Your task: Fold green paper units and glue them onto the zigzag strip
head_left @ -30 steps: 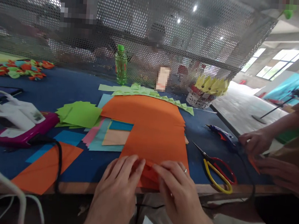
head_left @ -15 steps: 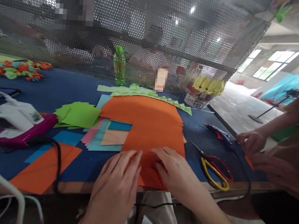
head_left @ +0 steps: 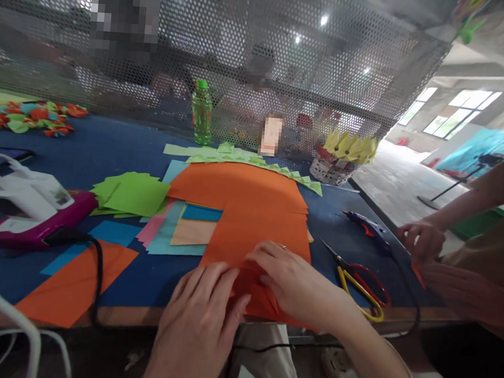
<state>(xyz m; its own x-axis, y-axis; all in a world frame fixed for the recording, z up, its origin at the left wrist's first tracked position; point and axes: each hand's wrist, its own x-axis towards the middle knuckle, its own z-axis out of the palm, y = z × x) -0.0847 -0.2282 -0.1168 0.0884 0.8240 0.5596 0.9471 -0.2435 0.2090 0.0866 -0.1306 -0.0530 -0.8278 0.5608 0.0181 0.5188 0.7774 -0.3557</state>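
Our largest piece in hand is the orange sheet (head_left: pixel 262 227), lying flat at centre and lower centre of the frame, with the other coloured papers partly beneath it. At its near end our left hand (head_left: pixel 203 306) rests with the thumb apart from the fingers; our right hand (head_left: pixel 289 278) curls over the paper, and we cannot tell whether its fingers pinch, since the tips are hidden. Between the hands shows a darker orange fold (head_left: pixel 256 287); whether it belongs to the sheet or is a separate piece, we cannot tell. To crease well, we would probably pin it with the left fingers, line up its edges, then press outward with the right, well in from the front edge.

Around us, the mesh screen (head_left: pixel 228 32) spans the top of the frame, behind the blue worktop (head_left: pixel 126 131). At lower left lies an orange offcut (head_left: pixel 77 283), with the black cable of the purple power strip (head_left: pixel 75 214) crossing it; pulling that paper out could snag. Green squares (head_left: pixel 141 195) sit left of centre. At lower right, the scissors (head_left: pixel 359 291) lie near our right hand, so we should mind a sideways sweep. A basket (head_left: pixel 335 166), a glue gun (head_left: pixel 366 223) and a green bottle (head_left: pixel 202 116) stand or lie farther off.
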